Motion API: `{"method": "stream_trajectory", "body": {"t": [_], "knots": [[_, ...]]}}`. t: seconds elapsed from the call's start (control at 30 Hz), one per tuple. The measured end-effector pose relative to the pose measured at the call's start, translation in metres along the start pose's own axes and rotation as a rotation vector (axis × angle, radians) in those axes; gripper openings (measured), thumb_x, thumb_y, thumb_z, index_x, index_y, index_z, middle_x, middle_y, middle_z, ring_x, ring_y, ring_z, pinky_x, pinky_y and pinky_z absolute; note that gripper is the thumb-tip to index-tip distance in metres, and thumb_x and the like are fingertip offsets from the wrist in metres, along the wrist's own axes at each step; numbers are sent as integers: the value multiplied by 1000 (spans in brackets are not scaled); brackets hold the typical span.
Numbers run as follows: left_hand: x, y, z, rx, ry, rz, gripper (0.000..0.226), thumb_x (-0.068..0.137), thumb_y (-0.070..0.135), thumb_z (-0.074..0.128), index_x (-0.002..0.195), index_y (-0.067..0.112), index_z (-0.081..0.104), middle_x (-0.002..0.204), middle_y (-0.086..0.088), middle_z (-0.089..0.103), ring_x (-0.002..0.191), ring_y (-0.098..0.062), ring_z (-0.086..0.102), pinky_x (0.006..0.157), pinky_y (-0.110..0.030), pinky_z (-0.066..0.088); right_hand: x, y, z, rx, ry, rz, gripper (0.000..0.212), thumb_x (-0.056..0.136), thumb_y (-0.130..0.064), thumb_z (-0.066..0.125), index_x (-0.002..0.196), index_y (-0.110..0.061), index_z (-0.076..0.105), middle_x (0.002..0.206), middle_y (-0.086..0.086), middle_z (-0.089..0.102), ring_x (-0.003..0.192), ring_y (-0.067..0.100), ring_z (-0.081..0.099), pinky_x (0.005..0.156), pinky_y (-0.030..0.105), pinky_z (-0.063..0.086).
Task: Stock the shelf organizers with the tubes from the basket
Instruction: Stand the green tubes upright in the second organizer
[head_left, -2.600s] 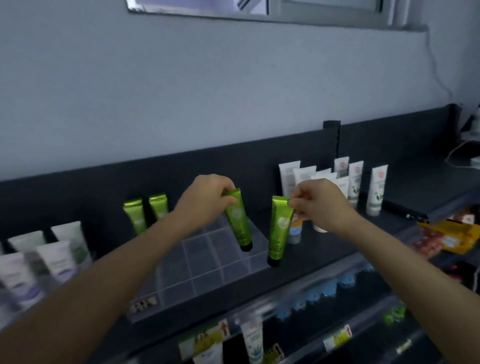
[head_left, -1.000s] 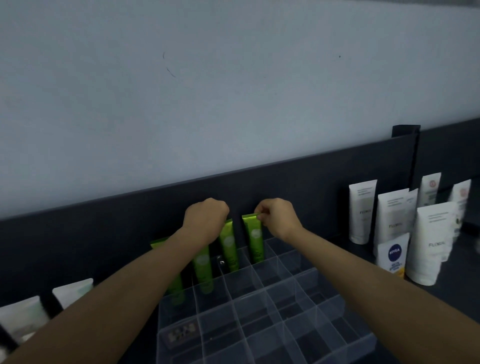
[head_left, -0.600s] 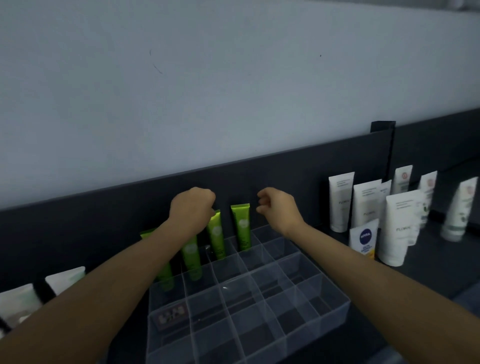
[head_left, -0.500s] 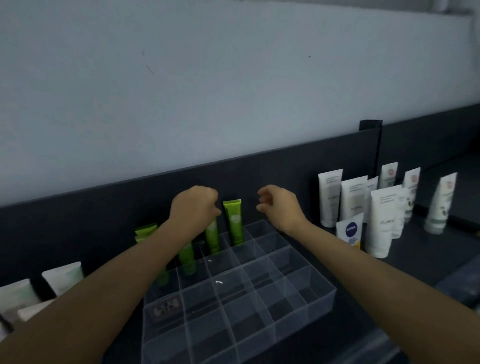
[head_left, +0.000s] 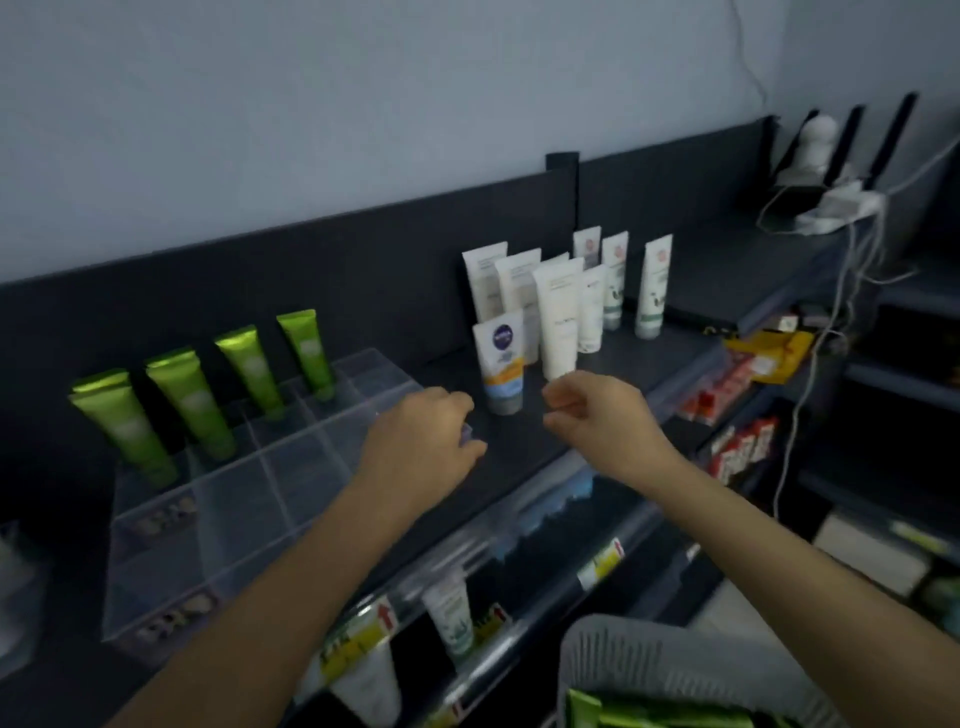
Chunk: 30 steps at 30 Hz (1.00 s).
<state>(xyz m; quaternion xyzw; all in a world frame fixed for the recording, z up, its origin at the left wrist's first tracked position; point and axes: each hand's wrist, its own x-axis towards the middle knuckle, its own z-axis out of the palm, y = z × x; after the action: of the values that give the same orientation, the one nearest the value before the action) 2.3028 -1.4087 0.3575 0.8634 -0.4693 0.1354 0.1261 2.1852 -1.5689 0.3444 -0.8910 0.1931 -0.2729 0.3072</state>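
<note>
A clear acrylic organizer (head_left: 249, 499) with a grid of compartments sits on the dark shelf. Several green tubes (head_left: 304, 353) stand upright in its back row. My left hand (head_left: 423, 439) hovers over the organizer's right end, fingers loosely curled, holding nothing. My right hand (head_left: 597, 415) hangs above the shelf to the right of it, fingers loosely curled and empty. At the bottom right a grey perforated basket (head_left: 670, 654) holds more green tubes (head_left: 644, 714).
White tubes (head_left: 558, 317) and a small tube with a blue and orange label (head_left: 501, 364) stand on the shelf right of the organizer. Lower shelves with price tags and products lie below. Cables and a power strip (head_left: 836, 208) sit at the far right.
Both hands let go of the green tubes, which now stand in the back row, and pulled back toward me. The view swung right and down, showing the basket.
</note>
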Motion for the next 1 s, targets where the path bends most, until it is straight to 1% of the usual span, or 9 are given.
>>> {"method": "stream_trajectory", "body": {"t": [0.13, 0.27, 0.37, 0.43, 0.5, 0.6, 0.73, 0.9, 1.0], "knots": [[-32, 59, 49, -89, -74, 154, 37, 85, 40, 62, 114, 17, 60, 110, -2, 60, 104, -22, 55, 84, -38, 48, -76, 74, -13, -113, -164, 185, 26, 88, -17, 62, 111, -5, 65, 108, 9, 68, 102, 23, 62, 89, 31, 47], [-51, 98, 109, -156, -294, 217, 42, 86, 41, 60, 119, 16, 58, 115, -3, 60, 109, -23, 55, 87, -37, 48, -144, 141, -11, -217, -289, 386, 22, 88, -20, 59, 105, -6, 65, 106, 8, 68, 100, 23, 61, 72, 23, 39], [-65, 120, 149, -181, -454, 251, 41, 87, 42, 60, 121, 18, 58, 114, -2, 58, 106, -21, 56, 85, -34, 48, -188, 186, -5, -251, -353, 508, 25, 88, -22, 59, 109, -11, 65, 113, 6, 67, 106, 22, 61, 85, 26, 43], [-74, 130, 171, -188, -560, 259, 39, 87, 41, 60, 118, 16, 59, 114, -2, 59, 104, -21, 57, 85, -35, 50, -213, 209, -1, -263, -399, 554, 20, 87, -20, 57, 104, -12, 66, 112, 7, 68, 106, 22, 61, 85, 25, 41], [-81, 136, 193, -198, -627, 250, 36, 87, 38, 61, 113, 14, 61, 113, -3, 61, 101, -21, 59, 84, -37, 51, -235, 227, 0, -270, -411, 614, 12, 85, -16, 58, 93, -12, 66, 107, 9, 68, 104, 23, 60, 80, 25, 37], [-93, 141, 224, -187, -735, 247, 27, 88, 33, 61, 103, 10, 62, 104, -4, 63, 95, -22, 61, 76, -31, 50, -263, 248, 5, -256, -431, 728, 23, 86, -14, 57, 106, -10, 68, 113, 8, 67, 109, 22, 60, 88, 24, 41], [-104, 140, 273, -145, -865, 243, 27, 90, 28, 58, 108, 9, 63, 109, -5, 63, 97, -22, 60, 83, -36, 52, -288, 268, 17, -231, -498, 809, 16, 85, -14, 55, 94, -11, 67, 107, 11, 68, 106, 26, 60, 85, 27, 43], [-119, 133, 325, 34, -1059, 313, 13, 90, 4, 47, 87, 6, 60, 95, -12, 63, 83, -26, 61, 71, -36, 50, -303, 285, 32, -212, -509, 875, 22, 81, -14, 58, 100, -6, 67, 101, 12, 69, 100, 26, 62, 83, 31, 46], [-125, 132, 353, 85, -1160, 348, 21, 87, -3, 43, 92, 5, 61, 95, -12, 63, 84, -27, 62, 73, -38, 53, -305, 293, 41, -236, -536, 880, 20, 83, -14, 57, 100, -8, 67, 103, 10, 69, 101, 26, 61, 81, 28, 43]]}}
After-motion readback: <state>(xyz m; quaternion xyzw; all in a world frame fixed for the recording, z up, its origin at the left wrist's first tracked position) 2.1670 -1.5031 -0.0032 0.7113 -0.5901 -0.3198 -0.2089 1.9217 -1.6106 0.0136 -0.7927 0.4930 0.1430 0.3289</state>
